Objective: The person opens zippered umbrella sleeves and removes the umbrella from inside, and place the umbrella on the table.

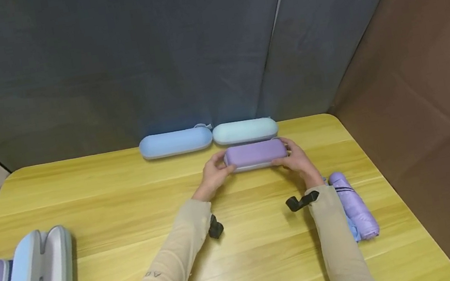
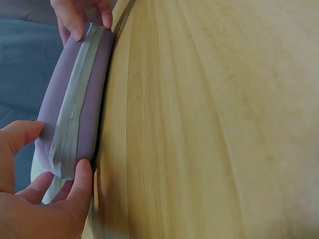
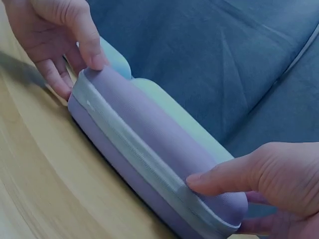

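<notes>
The purple case [image 1: 255,154] lies lengthwise between two hands near the far edge of the tabletop [image 1: 127,195], just in front of the mint case [image 1: 245,130]. The left hand [image 1: 213,175] pinches its left end between thumb and fingers; the right hand [image 1: 298,158] pinches its right end. The blue case [image 1: 176,143] sits left of the mint case; a purple umbrella [image 1: 356,208] lies beside the right sleeve [image 1: 339,240]

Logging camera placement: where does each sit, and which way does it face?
Head: on the head, facing forward and down at the table; sleeves, left hand and right hand show.
Left wrist: on that wrist, facing table and purple case; left hand near, right hand beyond.
Right wrist: on that wrist, facing case and dark backdrop; both hands show.
Both wrist views share the case.
</notes>
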`<state>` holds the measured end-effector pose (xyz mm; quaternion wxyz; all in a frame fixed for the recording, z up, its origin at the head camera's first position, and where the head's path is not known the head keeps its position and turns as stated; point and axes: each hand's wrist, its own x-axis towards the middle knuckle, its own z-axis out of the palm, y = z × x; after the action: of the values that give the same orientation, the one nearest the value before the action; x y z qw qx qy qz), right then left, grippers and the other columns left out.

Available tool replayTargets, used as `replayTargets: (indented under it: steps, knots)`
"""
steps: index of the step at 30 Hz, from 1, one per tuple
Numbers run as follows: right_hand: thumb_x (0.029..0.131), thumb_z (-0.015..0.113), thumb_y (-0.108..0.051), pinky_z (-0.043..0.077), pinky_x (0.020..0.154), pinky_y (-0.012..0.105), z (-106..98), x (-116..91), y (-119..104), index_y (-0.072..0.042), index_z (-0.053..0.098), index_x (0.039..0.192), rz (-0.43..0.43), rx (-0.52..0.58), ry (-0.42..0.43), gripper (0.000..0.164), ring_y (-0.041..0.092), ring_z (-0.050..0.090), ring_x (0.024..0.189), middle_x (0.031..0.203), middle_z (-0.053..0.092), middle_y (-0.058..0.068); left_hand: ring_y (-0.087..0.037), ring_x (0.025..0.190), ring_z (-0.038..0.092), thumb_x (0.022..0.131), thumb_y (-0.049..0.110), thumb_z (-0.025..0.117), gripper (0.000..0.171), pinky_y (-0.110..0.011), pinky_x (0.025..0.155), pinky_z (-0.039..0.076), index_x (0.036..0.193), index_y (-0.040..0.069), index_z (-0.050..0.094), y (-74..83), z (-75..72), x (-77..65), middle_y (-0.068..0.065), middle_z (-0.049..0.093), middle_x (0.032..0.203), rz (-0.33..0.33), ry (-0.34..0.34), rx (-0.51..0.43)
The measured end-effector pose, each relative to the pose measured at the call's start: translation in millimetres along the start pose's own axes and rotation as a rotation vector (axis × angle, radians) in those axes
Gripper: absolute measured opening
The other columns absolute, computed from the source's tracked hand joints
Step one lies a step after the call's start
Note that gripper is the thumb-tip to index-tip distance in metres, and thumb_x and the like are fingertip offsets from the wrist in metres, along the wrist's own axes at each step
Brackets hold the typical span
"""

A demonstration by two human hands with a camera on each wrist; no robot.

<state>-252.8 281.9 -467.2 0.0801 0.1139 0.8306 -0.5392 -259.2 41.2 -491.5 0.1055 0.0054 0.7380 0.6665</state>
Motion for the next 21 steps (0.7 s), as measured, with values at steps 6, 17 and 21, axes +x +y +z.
replayTargets:
  steps: [6,17,21]
  knots:
    - [0.075,0.072,0.001,0.048,0.085,0.037,8.4,-6.7,-3.3,-0.009,0.031,0.145,-0.014,-0.031,-0.013,0.082,0.037,0.045,0.118,0.140,0.036,0.024,-0.032,0.109,0.055,0.081,0.003,0.068,0.060,-0.028,0.080,0.050,0.136,0.001,0.044,2.4,-13.9,-8.9,-0.017,0.046,0.136,-0.028,0.004,0.023]
    - [0.076,0.074,-0.001,0.049,0.082,0.036,39.8,-34.8,-9.4,-0.005,0.038,0.141,-0.116,-0.163,-0.056,0.075,0.035,0.049,0.111,0.128,0.047,0.025,-0.030,0.110,0.052,0.082,0.010,0.068,0.060,-0.030,0.084,0.045,0.136,0.000,0.043,-10.7,-61.9,-43.2,-0.017,0.045,0.137,-0.055,-0.025,0.062]
    - [0.076,0.073,0.000,0.047,0.089,0.041,51.5,-44.4,-12.1,-0.005,0.040,0.139,-0.141,-0.177,-0.096,0.072,0.036,0.049,0.115,0.129,0.048,0.024,-0.031,0.112,0.052,0.082,0.011,0.069,0.061,-0.029,0.085,0.046,0.137,0.001,0.043,-14.2,-80.4,-59.3,-0.018,0.045,0.137,-0.073,-0.027,0.074]
